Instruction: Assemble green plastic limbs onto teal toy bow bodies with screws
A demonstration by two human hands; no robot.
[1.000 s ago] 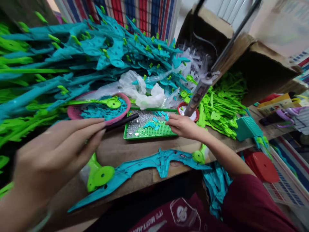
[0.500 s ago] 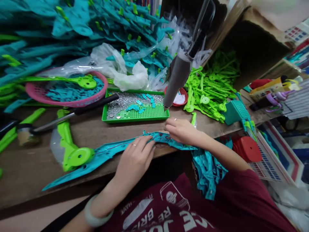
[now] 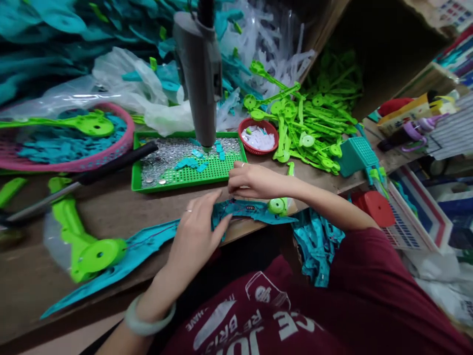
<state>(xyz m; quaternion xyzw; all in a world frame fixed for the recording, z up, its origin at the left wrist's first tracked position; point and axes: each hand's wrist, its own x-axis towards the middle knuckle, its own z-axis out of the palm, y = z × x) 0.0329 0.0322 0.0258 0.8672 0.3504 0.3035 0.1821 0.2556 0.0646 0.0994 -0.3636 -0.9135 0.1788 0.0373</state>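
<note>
A long, curved teal plastic part (image 3: pixel 155 241) lies along the front edge of the bench, with thin dark lines, perhaps wires, on its upper face. My left hand (image 3: pixel 194 231) grips it near the middle, thumb on the near side and fingers on the far side. Just above the part, by the corner of a green tray (image 3: pixel 177 186), is my right hand (image 3: pixel 254 180). Its fingers are curled together, and whatever they pinch is hidden. A lime-green lever-like part (image 3: pixel 98 256) rests against the teal part's left portion. Another small lime-green piece (image 3: pixel 278 206) sits at its right end.
A grey powered screwdriver (image 3: pixel 199 84) hangs over the tray of small screws. A pink basket (image 3: pixel 127 133), a red bowl (image 3: pixel 271 148) and a lime-green heap (image 3: pixel 306 128) stand behind. A black-handled tool (image 3: pixel 118 162) lies left. Teal parts (image 3: pixel 318 246) hang at the bench edge.
My right hand has lifted off the teal part and moved left toward the tray. My left hand's thumb and fingers have spread around the part. The view has shifted, and the screwdriver now hangs over the tray.
</note>
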